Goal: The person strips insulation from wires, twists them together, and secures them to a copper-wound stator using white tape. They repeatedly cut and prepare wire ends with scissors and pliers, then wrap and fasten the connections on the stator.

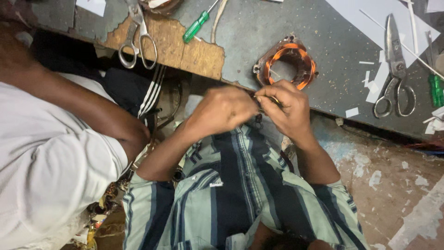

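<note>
My left hand (222,110) and my right hand (284,105) meet fingertip to fingertip just off the workbench edge, above my striped shirt (231,185). Both pinch something thin and small between them, which looks like a wire lead; most of it is hidden by the fingers. Directly beyond my right hand, a round motor stator with copper windings (286,65) lies flat on the grey bench top (259,32). Whether the wire runs to the stator I cannot tell.
A person in a white shirt (46,162) sits close on my left, forearm across their lap. On the bench lie scissors (136,41), a green screwdriver (196,25), large metal shears (393,69), another green handle (434,90) and white paper scraps (377,81). The bench's wooden edge (185,53) is chipped.
</note>
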